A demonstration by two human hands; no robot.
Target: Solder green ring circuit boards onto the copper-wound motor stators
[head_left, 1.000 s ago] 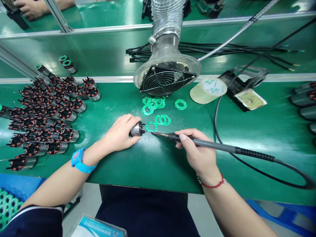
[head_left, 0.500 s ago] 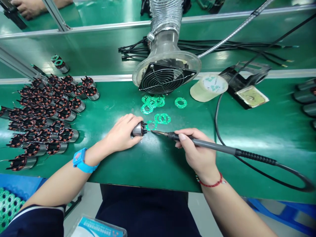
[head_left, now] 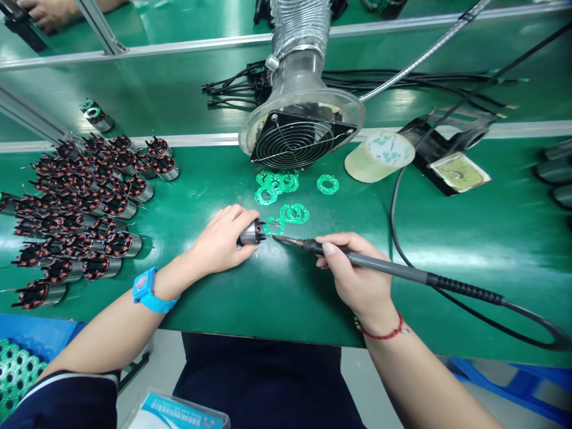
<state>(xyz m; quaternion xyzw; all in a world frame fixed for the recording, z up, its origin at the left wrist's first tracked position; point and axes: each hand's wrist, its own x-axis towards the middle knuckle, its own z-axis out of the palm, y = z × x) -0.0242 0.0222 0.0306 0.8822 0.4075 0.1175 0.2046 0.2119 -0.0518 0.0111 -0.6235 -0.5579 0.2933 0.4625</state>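
My left hand (head_left: 226,239) is wrapped round a motor stator (head_left: 249,233), a steel cylinder lying on its side with its black-pronged end facing right. In my right hand (head_left: 353,268) is a soldering iron (head_left: 388,266), held like a pen and pointing left. The iron's tip is close to the stator's pronged end, beside a green ring-shaped circuit board (head_left: 274,226); whether it touches either one I cannot tell. Two overlapping ring boards (head_left: 295,214) lie just behind, and a small pile of ring boards (head_left: 273,183) is farther back.
Many stators (head_left: 93,190) stand in rows at left. A fume extractor fan (head_left: 297,141) hangs over the back of the bench. At right are a tape roll (head_left: 379,157), the iron stand with its sponge (head_left: 460,173) and the iron's looping cord (head_left: 491,325). Another person's hand (head_left: 51,15) shows at top left.
Both hands, the stator and the soldering iron stay almost where they were. Beyond the divider, the black cables and the pair of board-topped stators have shifted slightly left.
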